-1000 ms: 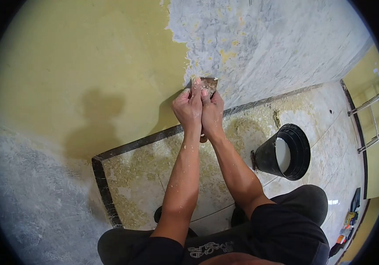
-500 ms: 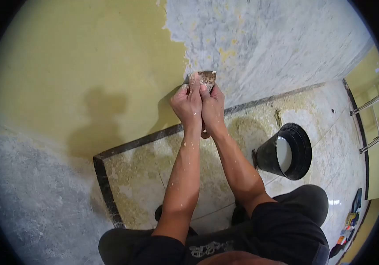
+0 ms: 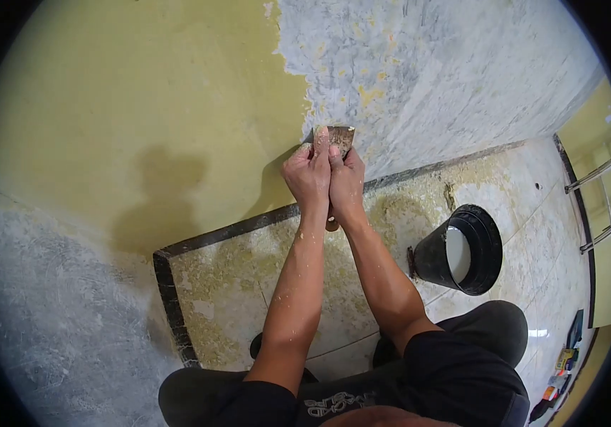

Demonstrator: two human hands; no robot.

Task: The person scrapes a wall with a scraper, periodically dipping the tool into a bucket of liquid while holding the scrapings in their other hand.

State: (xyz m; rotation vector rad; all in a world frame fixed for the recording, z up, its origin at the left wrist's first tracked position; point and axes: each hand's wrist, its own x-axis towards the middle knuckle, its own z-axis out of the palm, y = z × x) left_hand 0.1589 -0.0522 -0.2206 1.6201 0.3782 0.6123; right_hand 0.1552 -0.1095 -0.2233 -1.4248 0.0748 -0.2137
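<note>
A scraper (image 3: 342, 139) with a stained metal blade and a brown handle is held in both my hands, its blade edge at the wall. My left hand (image 3: 308, 175) is closed round it, with one finger stretched along the blade. Pressed alongside, my right hand (image 3: 347, 178) grips the same tool, thumb on the blade. Most of the handle is hidden by my palms; its end shows below my wrists. Yellow paint (image 3: 213, 92) covers the wall to the left, and bare grey-white wall (image 3: 448, 71) lies to the right. Paint crumbs stick to my fingers and forearms.
A black bucket (image 3: 430, 260) with whitish liquid stands on the tiled floor at my right. Paint flakes (image 3: 227, 285) litter the floor along the dark skirting (image 3: 248, 224). Metal rails (image 3: 597, 171) and several small items (image 3: 561, 366) are at the far right.
My hands and the scraper sit slightly lower and further right in view. The wall's paint edge and the bucket have also shifted down a little, so the view has moved. Both hands keep their grip.
</note>
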